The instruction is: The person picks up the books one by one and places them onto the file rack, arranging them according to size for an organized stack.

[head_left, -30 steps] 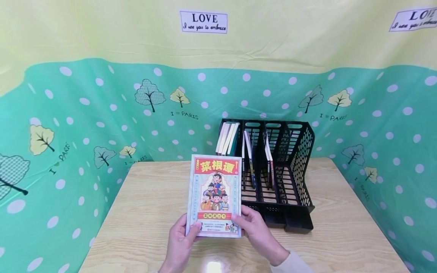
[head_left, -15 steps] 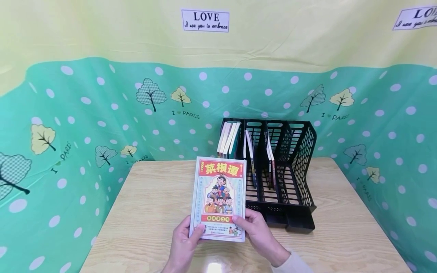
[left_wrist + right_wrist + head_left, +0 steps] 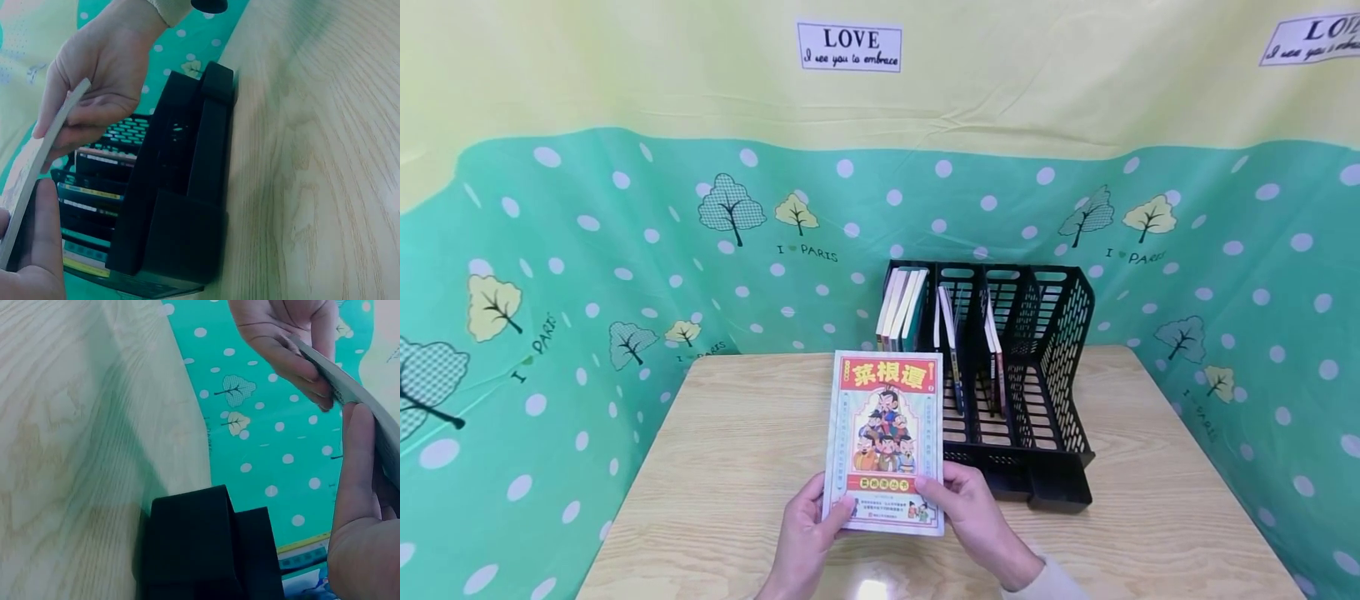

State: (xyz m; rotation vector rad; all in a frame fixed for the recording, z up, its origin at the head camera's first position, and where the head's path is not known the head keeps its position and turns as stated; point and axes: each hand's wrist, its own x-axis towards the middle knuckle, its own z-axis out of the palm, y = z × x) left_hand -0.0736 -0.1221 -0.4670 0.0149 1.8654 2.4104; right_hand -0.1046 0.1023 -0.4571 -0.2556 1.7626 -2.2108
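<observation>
A thin paperback book [image 3: 887, 433] with a red title band and cartoon figures on its cover is held up above the table, cover facing the head camera. My left hand [image 3: 805, 529] grips its lower left corner, thumb on the cover and fingers behind. On the lower right side my right hand [image 3: 973, 512] pinches it the same way. Both wrist views show the book edge-on, its pages [image 3: 47, 156] closed and fingers lying along the back cover. Beyond the book stands a black file rack [image 3: 1060, 417] with several slots; the book hides part of its left side.
Several thin books [image 3: 901, 304] stand in the rack's leftmost slot. A few more lean in the two middle slots, such as a pale-edged book [image 3: 993, 350]. Wooden table [image 3: 737, 433] surface extends around the rack. A green and yellow patterned cloth [image 3: 647, 200] hangs behind and at both sides.
The book and both hands have shifted slightly right and down. The book tilted a little at half a second ago and is straighter now. Both hands keep their hold.
</observation>
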